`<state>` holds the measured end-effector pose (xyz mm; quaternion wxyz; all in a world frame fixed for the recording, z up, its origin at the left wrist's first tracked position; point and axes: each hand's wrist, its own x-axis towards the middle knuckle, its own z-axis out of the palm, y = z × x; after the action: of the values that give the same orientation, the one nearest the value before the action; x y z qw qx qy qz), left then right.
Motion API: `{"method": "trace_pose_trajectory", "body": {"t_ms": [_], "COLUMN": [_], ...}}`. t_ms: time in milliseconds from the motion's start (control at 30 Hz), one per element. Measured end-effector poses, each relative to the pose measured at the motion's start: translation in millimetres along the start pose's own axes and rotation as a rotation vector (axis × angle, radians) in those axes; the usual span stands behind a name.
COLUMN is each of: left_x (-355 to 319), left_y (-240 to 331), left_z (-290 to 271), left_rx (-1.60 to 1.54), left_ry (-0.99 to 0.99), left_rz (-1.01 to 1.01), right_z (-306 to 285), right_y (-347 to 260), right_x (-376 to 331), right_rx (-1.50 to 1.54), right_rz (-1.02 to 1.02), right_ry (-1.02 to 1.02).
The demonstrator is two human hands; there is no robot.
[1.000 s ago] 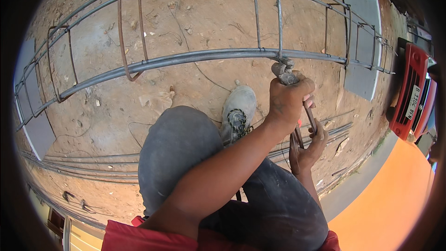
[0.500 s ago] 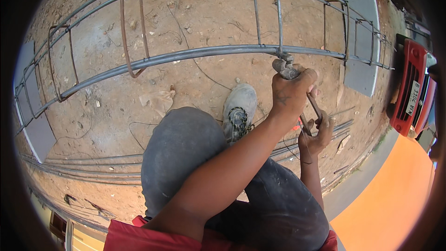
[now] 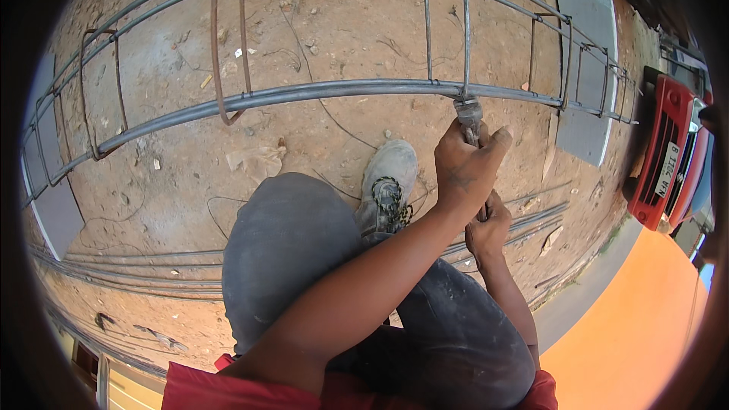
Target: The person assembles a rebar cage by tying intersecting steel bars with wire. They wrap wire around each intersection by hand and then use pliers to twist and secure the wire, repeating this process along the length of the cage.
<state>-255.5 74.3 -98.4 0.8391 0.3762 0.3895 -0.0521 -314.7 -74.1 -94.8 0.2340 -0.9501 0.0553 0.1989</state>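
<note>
Gripping metal pincers (image 3: 470, 114) near the head with the curled fingers of the left hand (image 3: 464, 161), and by the handles (image 3: 483, 214) with the clenched right hand (image 3: 490, 228) beneath, at the crossing of a stirrup (image 3: 465, 30) and the near bars (image 3: 342, 89) of a rebar cage.

The pincers (image 3: 470, 112) look dull metal, the soil (image 3: 364, 38) rough.

The long bars (image 3: 334, 89) are grey, one stirrup (image 3: 215, 38) rust-brown, the sleeve (image 3: 235, 391) red.
</note>
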Motion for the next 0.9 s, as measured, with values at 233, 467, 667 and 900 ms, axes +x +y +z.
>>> {"method": "trace_pose_trajectory", "body": {"t_ms": [233, 467, 667, 900], "left_x": [9, 7, -1, 1], "left_y": [9, 22, 17, 8], "left_z": [-28, -34, -19, 7], "left_rx": [-0.291, -0.568, -0.336, -0.167], "left_ry": [-0.399, -0.621, -0.312, -0.021], "left_rz": [-0.160, -0.546, -0.352, -0.258], "right_z": [-21, -39, -38, 1], "right_y": [-9, -5, -10, -4], "right_x": [0, 11, -11, -41], "right_rx": [0.364, 1.116, 0.698, -0.257], "right_rz": [0.292, 0.578, 0.282, -0.164], "right_ry": [-0.574, -1.302, -0.641, 0.209]}}
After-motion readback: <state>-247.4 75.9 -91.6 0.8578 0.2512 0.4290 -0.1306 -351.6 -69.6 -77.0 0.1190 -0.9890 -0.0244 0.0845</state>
